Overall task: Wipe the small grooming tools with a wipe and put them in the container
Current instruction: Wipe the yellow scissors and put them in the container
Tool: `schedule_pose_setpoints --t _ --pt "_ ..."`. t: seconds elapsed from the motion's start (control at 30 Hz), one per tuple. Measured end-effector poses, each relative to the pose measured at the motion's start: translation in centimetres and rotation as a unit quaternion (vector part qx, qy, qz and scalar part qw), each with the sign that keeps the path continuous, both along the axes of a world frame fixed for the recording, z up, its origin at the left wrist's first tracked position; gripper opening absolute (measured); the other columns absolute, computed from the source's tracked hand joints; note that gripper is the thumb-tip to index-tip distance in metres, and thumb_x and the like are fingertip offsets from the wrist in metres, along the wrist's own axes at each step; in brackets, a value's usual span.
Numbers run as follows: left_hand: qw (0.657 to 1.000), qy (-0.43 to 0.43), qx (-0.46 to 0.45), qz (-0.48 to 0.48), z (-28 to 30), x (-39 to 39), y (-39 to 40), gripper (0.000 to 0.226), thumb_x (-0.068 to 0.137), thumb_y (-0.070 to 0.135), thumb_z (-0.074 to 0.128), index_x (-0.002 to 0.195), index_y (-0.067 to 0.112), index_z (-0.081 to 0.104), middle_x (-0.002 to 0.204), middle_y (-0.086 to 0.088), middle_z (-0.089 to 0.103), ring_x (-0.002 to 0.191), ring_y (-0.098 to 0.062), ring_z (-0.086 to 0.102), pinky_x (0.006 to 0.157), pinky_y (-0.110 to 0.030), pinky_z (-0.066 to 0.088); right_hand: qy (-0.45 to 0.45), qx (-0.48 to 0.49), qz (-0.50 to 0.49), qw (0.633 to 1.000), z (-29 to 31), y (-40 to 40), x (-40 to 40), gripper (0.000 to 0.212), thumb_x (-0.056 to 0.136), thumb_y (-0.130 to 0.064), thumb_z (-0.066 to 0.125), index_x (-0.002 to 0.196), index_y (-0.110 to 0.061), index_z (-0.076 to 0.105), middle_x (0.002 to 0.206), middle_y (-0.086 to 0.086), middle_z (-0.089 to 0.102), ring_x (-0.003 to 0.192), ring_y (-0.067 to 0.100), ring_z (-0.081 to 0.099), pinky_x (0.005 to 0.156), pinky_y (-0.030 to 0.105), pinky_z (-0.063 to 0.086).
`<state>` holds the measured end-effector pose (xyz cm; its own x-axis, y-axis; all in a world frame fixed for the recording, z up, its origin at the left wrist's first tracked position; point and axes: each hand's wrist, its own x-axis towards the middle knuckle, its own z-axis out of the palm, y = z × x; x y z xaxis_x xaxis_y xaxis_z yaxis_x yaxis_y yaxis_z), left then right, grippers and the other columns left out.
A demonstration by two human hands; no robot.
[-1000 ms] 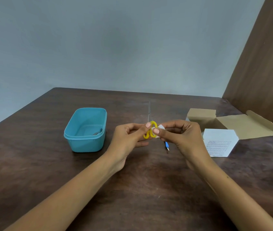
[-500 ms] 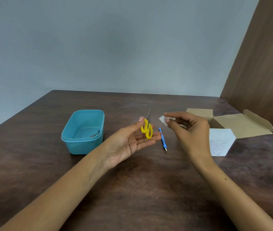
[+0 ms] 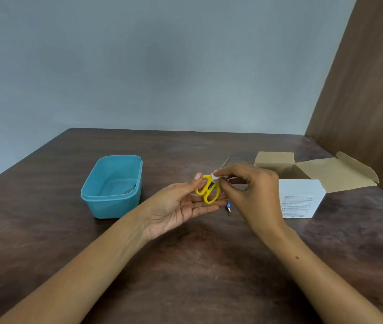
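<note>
Small yellow-handled scissors (image 3: 208, 189) lie across the fingers of my left hand (image 3: 181, 206), which is palm up over the table's middle, the thumb pinning the handle. Their thin blades point up and away. My right hand (image 3: 249, 190) pinches a small white wipe (image 3: 215, 176) against the scissors just above the handles. A blue-handled tool (image 3: 228, 206) lies on the table under my hands, mostly hidden. The teal container (image 3: 113, 206) stands to the left, open, with a metal tool (image 3: 128, 190) inside.
An open cardboard box (image 3: 314, 169) lies at the right, with a white printed box (image 3: 300, 197) in front of it. A brown wooden panel (image 3: 373, 90) rises along the table's right edge. The dark wooden table (image 3: 185, 277) extends toward me.
My right hand, which had drawn back to the right with the wipe, has come back onto the scissors. My left hand still carries the scissors, palm up.
</note>
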<state>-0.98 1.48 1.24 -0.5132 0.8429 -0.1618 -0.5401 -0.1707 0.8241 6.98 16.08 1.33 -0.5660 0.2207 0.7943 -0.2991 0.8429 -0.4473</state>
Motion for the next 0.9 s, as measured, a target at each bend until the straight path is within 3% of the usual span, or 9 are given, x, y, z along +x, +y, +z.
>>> schedule_pose_setpoints --t 0.17,0.33,0.6,0.8,0.9 --pt "1.0 -0.006 0.004 -0.015 0.3 0.2 0.0 0.046 0.082 0.026 0.057 0.115 -0.007 0.058 0.112 -0.032 0.064 0.102 -0.038 0.066 0.086 -0.036 0.056 0.034 -0.021 -0.019 0.999 0.3 0.7 0.1 0.016 0.074 0.003 0.072 0.08 -0.011 0.074 0.082 -0.001 0.068 0.072 0.008 0.063 0.066 0.022 0.053" --pt "1.0 -0.005 0.008 0.004 0.2 -0.1 -0.1 0.045 0.082 0.024 0.057 0.114 -0.009 0.058 0.108 -0.031 0.065 0.101 -0.039 0.066 0.086 -0.037 0.056 -0.005 -0.021 0.018 1.0 -0.1 0.2 -0.1 0.016 0.073 0.0 0.07 0.08 -0.014 0.075 0.078 0.0 0.069 0.07 0.008 0.064 0.062 0.026 0.054" --pt "0.999 -0.024 0.031 -0.005 0.0 -0.1 0.1 0.036 0.085 0.02 0.057 0.109 -0.006 0.06 0.113 -0.032 0.063 0.108 -0.041 0.062 0.088 -0.04 0.055 0.045 -0.06 -0.081 0.994 0.2 0.9 -0.1 0.016 0.078 0.005 0.067 0.082 -0.01 0.07 0.08 -0.002 0.065 0.073 0.007 0.062 0.068 0.026 0.055" --pt "0.999 -0.006 0.039 -0.013 -0.2 0.2 0.3 0.027 0.084 0.02 0.056 0.096 0.0 0.071 0.104 -0.024 0.069 0.099 -0.031 0.069 0.089 -0.037 0.055 0.012 -0.029 -0.028 0.999 -0.3 -0.6 -0.2 0.012 0.075 0.0 0.069 0.08 -0.011 0.071 0.077 -0.002 0.071 0.072 0.008 0.067 0.066 0.027 0.054" --pt "0.999 -0.015 0.044 -0.001 -0.4 -0.3 0.2 0.031 0.084 0.018 0.058 0.106 -0.002 0.064 0.104 -0.021 0.069 0.099 -0.027 0.069 0.089 -0.038 0.055 0.006 -0.017 -0.004 1.0 -0.6 -0.8 -0.1 0.012 0.076 -0.002 0.07 0.082 -0.011 0.073 0.079 0.0 0.073 0.074 0.008 0.068 0.068 0.022 0.054"
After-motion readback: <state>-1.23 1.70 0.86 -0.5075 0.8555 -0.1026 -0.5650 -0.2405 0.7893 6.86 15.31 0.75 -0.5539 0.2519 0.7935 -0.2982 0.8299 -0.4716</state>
